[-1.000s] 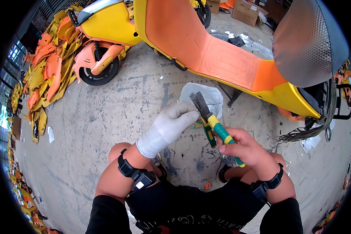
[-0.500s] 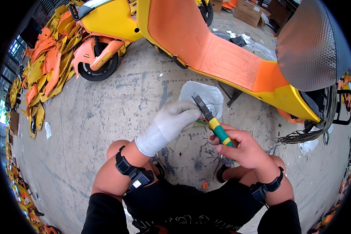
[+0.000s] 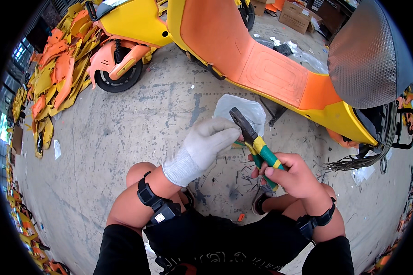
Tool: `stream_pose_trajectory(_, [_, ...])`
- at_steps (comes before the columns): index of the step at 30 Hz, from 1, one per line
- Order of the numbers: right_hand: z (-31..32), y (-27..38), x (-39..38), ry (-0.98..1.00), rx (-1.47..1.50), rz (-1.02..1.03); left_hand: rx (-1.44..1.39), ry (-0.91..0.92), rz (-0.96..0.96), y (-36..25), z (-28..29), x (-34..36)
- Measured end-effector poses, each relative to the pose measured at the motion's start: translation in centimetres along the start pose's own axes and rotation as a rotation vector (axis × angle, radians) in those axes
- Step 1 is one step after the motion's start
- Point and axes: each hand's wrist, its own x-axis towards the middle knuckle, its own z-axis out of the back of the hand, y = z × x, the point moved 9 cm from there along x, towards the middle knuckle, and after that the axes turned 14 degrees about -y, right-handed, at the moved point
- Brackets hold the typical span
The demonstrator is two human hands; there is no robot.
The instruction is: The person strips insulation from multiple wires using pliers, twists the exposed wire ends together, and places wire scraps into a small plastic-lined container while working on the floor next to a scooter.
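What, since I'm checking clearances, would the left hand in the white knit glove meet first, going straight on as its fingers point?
The left hand would likely meet the dark metal head of the green-and-yellow-handled pliers; whether they touch is unclear.

Pliers (image 3: 259, 143); green-yellow handles (image 3: 271, 158) parted; dark head (image 3: 243, 123) up-left

Can see the pale plastic bag (image 3: 251, 108) only in part — covered by the gloved left grip (image 3: 204, 142) and the pliers (image 3: 247, 129). Cannot make out any item between the glove's fingertips (image 3: 235, 132) — too small to tell. Can follow the scooter (image 3: 275, 75) only to the top edge.
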Motion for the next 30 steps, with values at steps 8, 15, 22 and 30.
stream_pose_trajectory(8, [-0.8, 0.9, -0.6, 0.161, 0.225, -0.031, -0.072, 0.030, 0.014, 0.2, -0.2, -0.5])
stream_pose_trajectory(15, [-1.1, 1.0, -0.9, 0.236, 0.374, -0.116, -0.114, 0.061, 0.023, 0.1, -0.5, -0.6])
stream_pose_trajectory(22, [-0.6, 0.5, -0.5, 0.151, 0.326, -0.101, 0.084, 0.041, -0.047, -0.2, -0.3, -0.2])
stream_pose_trajectory(30, [0.4, -1.3, 1.0, 0.030, -0.151, -0.047, 0.088, -0.334, -0.108, -1.2, 3.9, 1.7])
